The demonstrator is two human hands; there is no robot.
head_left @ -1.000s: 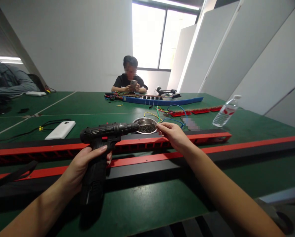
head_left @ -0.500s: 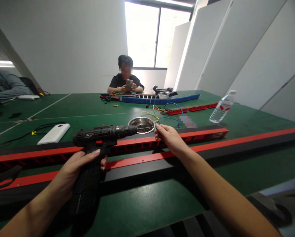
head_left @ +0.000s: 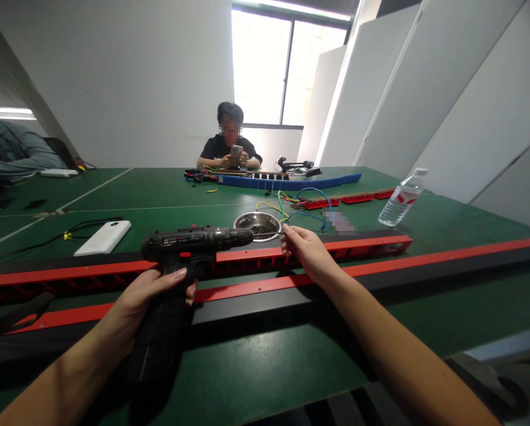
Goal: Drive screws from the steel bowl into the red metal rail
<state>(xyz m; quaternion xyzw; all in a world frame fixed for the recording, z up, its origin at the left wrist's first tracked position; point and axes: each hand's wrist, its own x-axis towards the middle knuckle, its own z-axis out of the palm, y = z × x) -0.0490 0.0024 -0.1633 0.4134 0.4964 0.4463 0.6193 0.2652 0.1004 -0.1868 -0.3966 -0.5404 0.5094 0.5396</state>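
My left hand (head_left: 143,299) is wrapped round the grip of a black cordless drill (head_left: 180,241), held level and pointing right. A thin long driver bit (head_left: 267,234) extends from its chuck. At the bit's tip, my right hand (head_left: 307,248) is closed in a pinch; anything between the fingertips is too small to make out. Behind the bit stands a metal bowl (head_left: 242,218) with many small dark screws (head_left: 261,229) inside. Below both hands lie two long red and black rails, a nearer one (head_left: 247,310) and a farther one (head_left: 362,242).
A white power bank (head_left: 102,238) with a black cable lies left. Beyond the bowl are coloured wires (head_left: 280,204), red strips (head_left: 357,199) and a long blue piece (head_left: 291,182). A water bottle (head_left: 400,198) stands right. Across the green table sits a person (head_left: 229,148) holding a phone; another person's sleeve (head_left: 25,148) shows far left.
The whole view has shifted slightly, so things appear a little farther right. Both hands keep nearly the same pose, with the drill still held and the right fingers still at the bit's tip.
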